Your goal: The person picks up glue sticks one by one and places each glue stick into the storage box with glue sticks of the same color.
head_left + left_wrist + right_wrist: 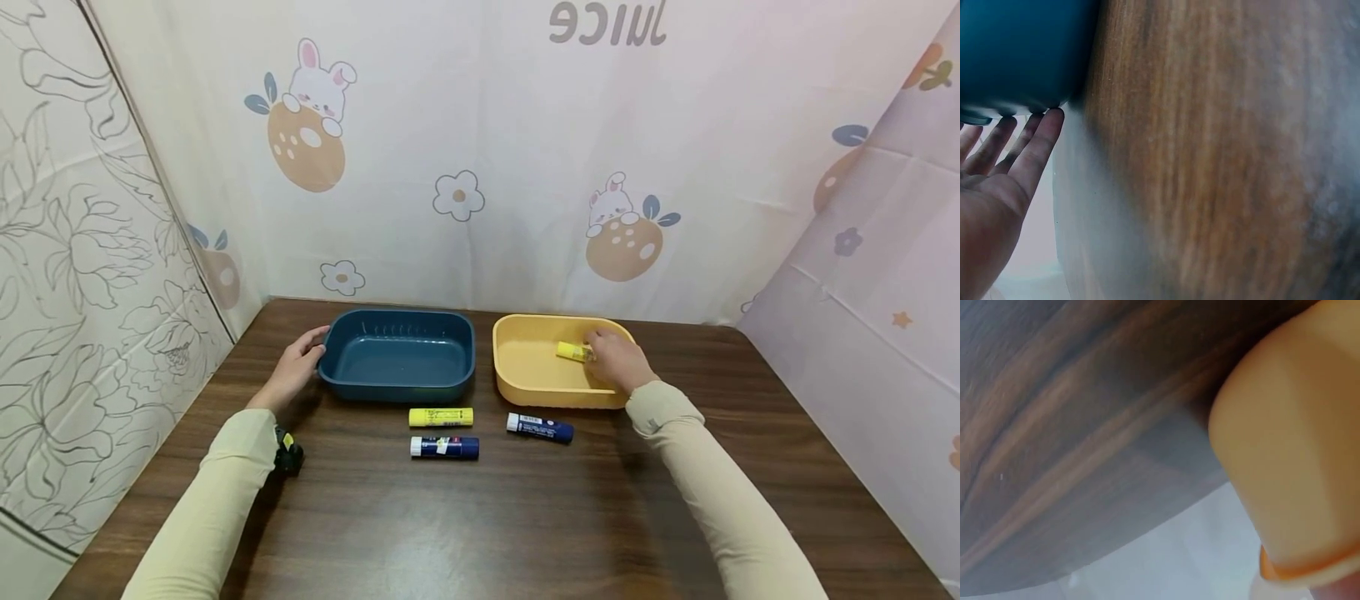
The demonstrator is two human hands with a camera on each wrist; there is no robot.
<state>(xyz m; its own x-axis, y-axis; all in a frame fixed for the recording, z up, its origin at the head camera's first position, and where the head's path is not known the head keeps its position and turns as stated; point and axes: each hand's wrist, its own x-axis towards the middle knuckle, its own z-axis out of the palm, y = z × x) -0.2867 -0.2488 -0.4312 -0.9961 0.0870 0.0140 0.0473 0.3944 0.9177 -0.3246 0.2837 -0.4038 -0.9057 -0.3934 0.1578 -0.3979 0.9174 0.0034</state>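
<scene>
At the left end of a dark blue plastic basin (397,390), my left hand (295,367) rests its fingertips on the outer wall. The left wrist view shows those fingers (1038,147) nearly straight against the blue wall (1022,56). My right hand (618,358) reaches over the rim of a yellow basin (558,396) and pinches a yellow glue stick (573,351) inside it; the fingers cover its right end. In the right wrist view the yellow basin's outer wall (1285,437) hides nearly all of the hand.
In front of the basins lie another yellow glue stick (441,417), a dark blue glue stick with a white end (445,447), and a similar blue one (540,427) farther right. The brown wooden table (480,525) meets a printed curtain (465,125) behind.
</scene>
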